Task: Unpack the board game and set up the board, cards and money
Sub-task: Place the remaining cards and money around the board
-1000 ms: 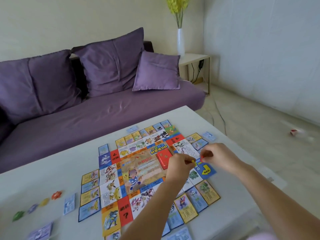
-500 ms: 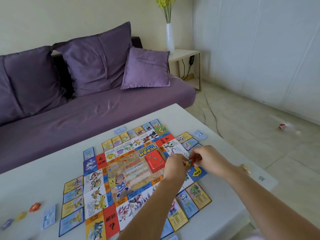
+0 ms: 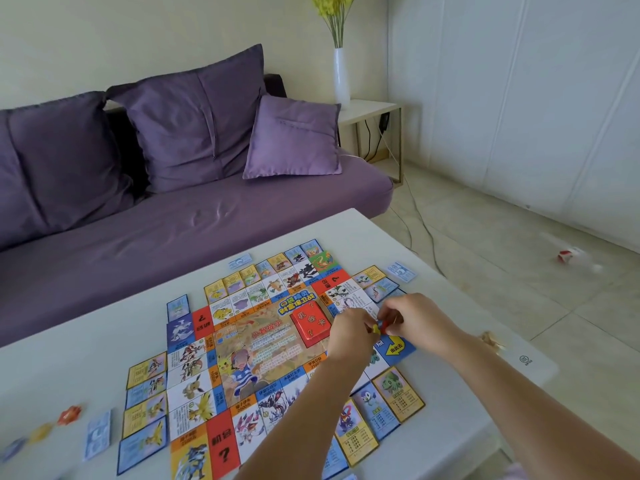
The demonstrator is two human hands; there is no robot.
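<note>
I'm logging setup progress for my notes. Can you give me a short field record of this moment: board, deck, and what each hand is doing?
board: game board open flat on white table
deck: red card deck on the board's centre
left hand: pinches yellow piece
right hand: pinches red piece
where: hands together by the board's right corner
spare: orange token at the table's left

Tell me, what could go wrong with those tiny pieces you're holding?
The yellow piece and red piece, pinched between left hand and right hand, could slip and knock the red card deck askew. Your forearms cross above the cards beside the board and might nudge them.
</note>
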